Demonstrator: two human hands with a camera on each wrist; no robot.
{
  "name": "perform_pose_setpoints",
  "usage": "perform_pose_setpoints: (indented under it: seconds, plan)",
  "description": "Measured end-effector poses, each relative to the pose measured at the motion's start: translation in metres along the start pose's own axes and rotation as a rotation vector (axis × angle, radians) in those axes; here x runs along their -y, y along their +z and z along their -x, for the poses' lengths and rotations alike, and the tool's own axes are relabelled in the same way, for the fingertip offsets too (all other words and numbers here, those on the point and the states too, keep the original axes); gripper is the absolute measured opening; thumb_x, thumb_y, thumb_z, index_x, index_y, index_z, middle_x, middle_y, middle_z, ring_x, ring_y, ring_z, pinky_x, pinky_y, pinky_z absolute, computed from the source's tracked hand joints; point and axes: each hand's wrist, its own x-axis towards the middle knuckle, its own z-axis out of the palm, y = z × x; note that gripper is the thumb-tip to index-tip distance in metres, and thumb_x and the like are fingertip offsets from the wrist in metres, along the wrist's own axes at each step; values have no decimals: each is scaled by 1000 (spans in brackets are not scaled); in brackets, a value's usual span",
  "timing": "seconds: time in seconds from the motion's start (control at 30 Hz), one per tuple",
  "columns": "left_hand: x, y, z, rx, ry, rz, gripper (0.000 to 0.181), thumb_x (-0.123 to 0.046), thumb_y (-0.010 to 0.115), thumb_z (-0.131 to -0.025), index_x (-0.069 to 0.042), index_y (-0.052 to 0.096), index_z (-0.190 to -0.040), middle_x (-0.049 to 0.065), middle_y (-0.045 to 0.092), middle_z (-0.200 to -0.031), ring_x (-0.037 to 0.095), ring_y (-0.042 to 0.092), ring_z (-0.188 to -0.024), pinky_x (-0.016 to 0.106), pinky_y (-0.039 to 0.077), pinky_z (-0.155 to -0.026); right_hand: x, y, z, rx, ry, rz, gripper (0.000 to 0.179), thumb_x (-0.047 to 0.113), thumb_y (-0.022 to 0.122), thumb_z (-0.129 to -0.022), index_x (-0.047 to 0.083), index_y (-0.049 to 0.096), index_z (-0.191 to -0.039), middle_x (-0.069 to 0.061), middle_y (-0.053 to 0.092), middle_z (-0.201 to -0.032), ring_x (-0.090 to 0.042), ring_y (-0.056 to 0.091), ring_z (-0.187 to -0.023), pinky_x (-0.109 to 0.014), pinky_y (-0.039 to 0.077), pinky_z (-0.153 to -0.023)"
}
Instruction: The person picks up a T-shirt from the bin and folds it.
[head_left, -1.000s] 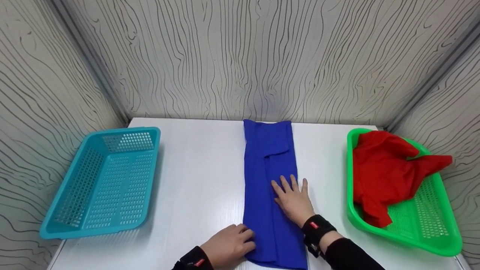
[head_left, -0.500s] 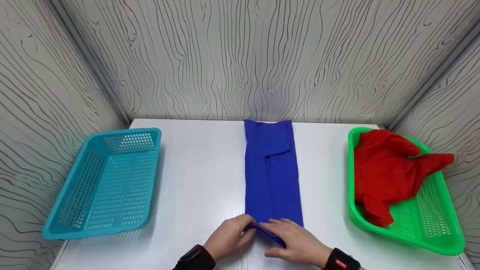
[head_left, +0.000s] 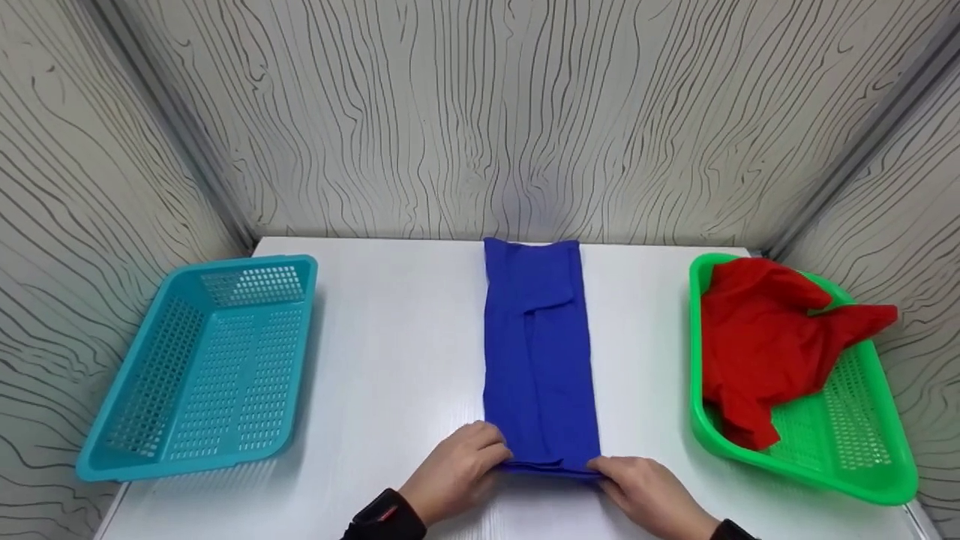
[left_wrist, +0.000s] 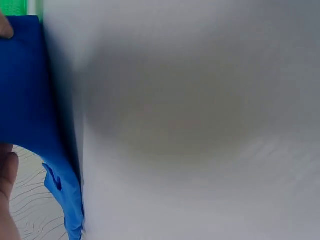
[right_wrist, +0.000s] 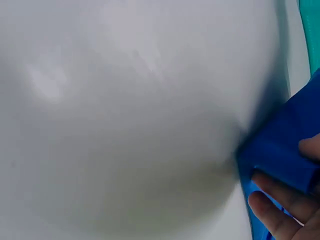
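A blue garment (head_left: pixel 540 367), folded into a long narrow strip, lies on the white table from the back edge towards the front. A short flap crosses its far end. In the head view my left hand (head_left: pixel 456 471) pinches the near left corner, and my right hand (head_left: pixel 651 491) pinches the near right corner. The near end is doubled back and lifted between them. The left wrist view shows the raised cloth of the garment (left_wrist: pixel 22 90) spanning both hands. In the right wrist view, thumb and fingers (right_wrist: pixel 277 192) of my right hand hold the cloth from either side.
An unfilled teal basket (head_left: pixel 306 360) stands on the left of the white table (head_left: pixel 397 337). On the right, a green basket (head_left: pixel 697 360) holds a crumpled red garment (head_left: pixel 765 352), part of it hanging over the rim. Wood-patterned walls (head_left: pixel 450 120) enclose the back and sides.
My right hand has gone from lying flat on the strip to pinching its near right corner. The near end has been lifted and doubled back, and the strip looks shorter.
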Motion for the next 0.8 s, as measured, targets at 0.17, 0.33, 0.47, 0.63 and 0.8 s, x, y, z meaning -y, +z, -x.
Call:
perform_pose_setpoints:
  seconds: [0.17, 0.33, 0.47, 0.63, 0.8]
  plan:
    - [-2, -11, 5, 107, -73, 108, 30, -1, 69, -89, -6, 66, -119, 7, 70, -124, 24, 62, -123, 34, 48, -104, -2, -9, 6, -96, 2, 12, 38, -6, 81, -72, 14, 71, -103, 6, 74, -92, -8, 70, -80, -17, 52, -69]
    - [-1, -18, 6, 115, -82, 252, 37, 6, 64, -93, -8, 68, -127, 3, 72, -122, 16, 67, -115, 27, 50, -99, -1, -14, 5, -148, 33, -70, 42, -10, 81, -72, 11, 74, -108, 2, 76, -99, -11, 73, -88, -12, 52, -80]
    - [-1, -24, 3, 92, -57, 309, 41, 9, 61, -93, -9, 68, -129, 1, 72, -122, 12, 67, -114, 24, 49, -99, -1, -16, 4, -168, -39, -132, 49, -13, 81, -69, 11, 74, -111, 1, 76, -100, -11, 73, -87, -13, 52, -81]
    - [-5, -38, 4, 85, -7, 323, 38, 8, 60, -93, -11, 70, -124, 0, 73, -117, 9, 68, -110, 21, 50, -96, 0, -22, 3, -133, -178, -244, 51, -15, 80, -70, 8, 72, -115, -2, 75, -100, -12, 72, -86, -15, 54, -79]
    - [-13, -55, 6, 254, -60, 486, 36, 8, 56, -96, -11, 71, -122, -2, 73, -116, 1, 65, -109, 15, 49, -92, 5, -36, -2, 48, -264, -409, 39, -9, 75, -83, 9, 70, -117, -2, 75, -99, -7, 70, -86, -15, 54, -75]
